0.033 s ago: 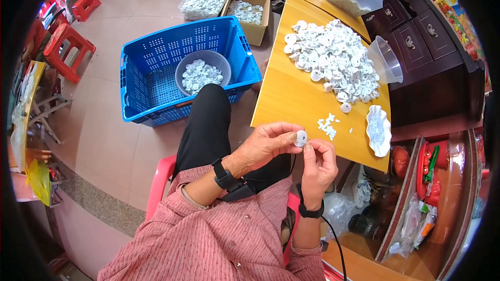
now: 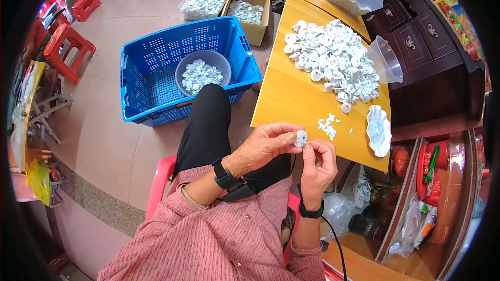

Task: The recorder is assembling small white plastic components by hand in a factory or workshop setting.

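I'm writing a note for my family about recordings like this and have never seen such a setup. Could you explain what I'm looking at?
There is no robot here: these are a seated person's own bare hands. The view comes from a wide fisheye camera on the head, looking down, so straight edges bend near the rim.

The left hand pinches a white round piece. The right hand has its fingertips at the piece's lower edge; whether they hold something tiny is hard to tell.

On the wooden table lie a big heap of white pieces, a few small white bits and a wavy-edged dish. To the left, a blue crate holds a grey bowl of white pieces.
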`<state>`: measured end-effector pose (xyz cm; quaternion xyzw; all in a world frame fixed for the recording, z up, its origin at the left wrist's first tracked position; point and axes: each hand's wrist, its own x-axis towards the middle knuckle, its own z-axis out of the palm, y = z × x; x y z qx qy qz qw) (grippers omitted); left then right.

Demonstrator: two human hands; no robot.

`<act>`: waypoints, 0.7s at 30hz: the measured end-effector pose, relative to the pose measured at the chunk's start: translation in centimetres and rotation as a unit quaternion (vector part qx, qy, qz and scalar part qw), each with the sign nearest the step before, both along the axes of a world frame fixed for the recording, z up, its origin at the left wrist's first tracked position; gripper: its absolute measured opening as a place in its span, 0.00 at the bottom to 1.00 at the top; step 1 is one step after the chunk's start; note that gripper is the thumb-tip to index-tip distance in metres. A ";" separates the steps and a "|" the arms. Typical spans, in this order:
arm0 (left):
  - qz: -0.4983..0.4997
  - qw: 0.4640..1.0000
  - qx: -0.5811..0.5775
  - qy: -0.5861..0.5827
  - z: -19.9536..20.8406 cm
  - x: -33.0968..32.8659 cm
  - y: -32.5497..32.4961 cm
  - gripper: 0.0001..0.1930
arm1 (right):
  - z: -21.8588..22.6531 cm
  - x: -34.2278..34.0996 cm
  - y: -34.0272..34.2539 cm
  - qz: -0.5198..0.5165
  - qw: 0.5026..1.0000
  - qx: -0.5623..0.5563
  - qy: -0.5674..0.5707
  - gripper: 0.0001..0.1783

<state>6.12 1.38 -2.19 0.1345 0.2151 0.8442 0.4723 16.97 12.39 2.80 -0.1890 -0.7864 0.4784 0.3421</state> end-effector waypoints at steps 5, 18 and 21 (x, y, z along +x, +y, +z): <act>-0.001 1.000 0.004 -0.001 -0.1 0.1 0.0 0.16 | 0.6 0.0 -0.3 -0.022 0.997 0.069 -0.005 0.04; -0.016 0.999 -0.028 0.017 -0.2 0.0 -0.3 0.18 | 0.9 -0.3 -0.7 0.001 0.994 0.107 -0.012 0.05; -0.018 0.999 -0.034 0.020 -0.2 0.0 -0.4 0.18 | 0.9 -0.4 -0.6 0.002 0.992 0.126 -0.014 0.05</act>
